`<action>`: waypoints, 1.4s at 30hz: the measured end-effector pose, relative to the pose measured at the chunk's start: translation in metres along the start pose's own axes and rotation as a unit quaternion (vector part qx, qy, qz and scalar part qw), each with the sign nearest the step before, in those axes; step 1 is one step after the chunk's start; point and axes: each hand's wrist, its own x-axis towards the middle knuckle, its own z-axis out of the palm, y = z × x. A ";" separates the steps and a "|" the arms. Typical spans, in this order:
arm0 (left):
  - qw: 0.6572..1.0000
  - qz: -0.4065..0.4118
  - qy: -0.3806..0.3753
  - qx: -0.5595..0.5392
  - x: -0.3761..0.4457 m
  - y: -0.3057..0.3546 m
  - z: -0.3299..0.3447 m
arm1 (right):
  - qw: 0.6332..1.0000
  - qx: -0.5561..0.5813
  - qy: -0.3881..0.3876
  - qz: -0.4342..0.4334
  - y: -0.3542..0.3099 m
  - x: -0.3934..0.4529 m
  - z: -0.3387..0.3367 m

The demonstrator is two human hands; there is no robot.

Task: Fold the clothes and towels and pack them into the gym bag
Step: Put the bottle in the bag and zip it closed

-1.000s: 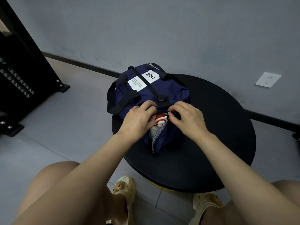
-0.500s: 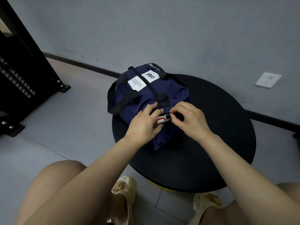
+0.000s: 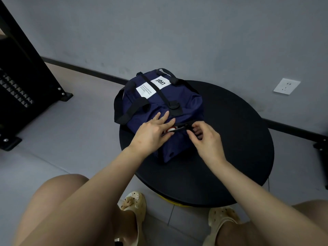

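A navy gym bag (image 3: 184, 102) with black straps and white labels lies on a round black table (image 3: 230, 157). My left hand (image 3: 152, 134) presses flat on the bag's near side with straight fingers, beside the zip opening. My right hand (image 3: 204, 137) pinches the black zip pull at the right end of the opening. A narrow gap in the zip shows a bit of red and white cloth (image 3: 171, 130) inside. The rest of the packed contents are hidden.
A black metal rack (image 3: 26, 82) stands on the floor at the left. A grey wall with a white socket (image 3: 286, 86) runs behind the table. My knees and two beige clogs (image 3: 133, 210) sit below the table's near edge.
The bag's end opening has narrowed from a wide gap to a slit. My right hand has moved right along the zip, and my left hand has flattened onto the bag.
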 end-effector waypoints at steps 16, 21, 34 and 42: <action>0.998 0.036 0.014 -0.046 -0.003 -0.010 -0.003 | 0.970 -0.117 -0.048 -0.206 -0.039 -0.006 0.008; 0.975 -0.008 -0.021 -0.222 -0.006 -0.012 -0.021 | 0.976 -0.128 -0.069 -0.165 -0.039 -0.008 0.012; 0.870 -0.262 -0.064 -0.413 -0.016 0.026 -0.015 | 0.972 -0.143 -0.106 -0.151 -0.034 -0.009 0.010; 0.868 -0.256 -0.065 -0.420 -0.010 0.026 -0.013 | 0.946 -0.161 -0.184 -0.211 -0.016 0.007 -0.006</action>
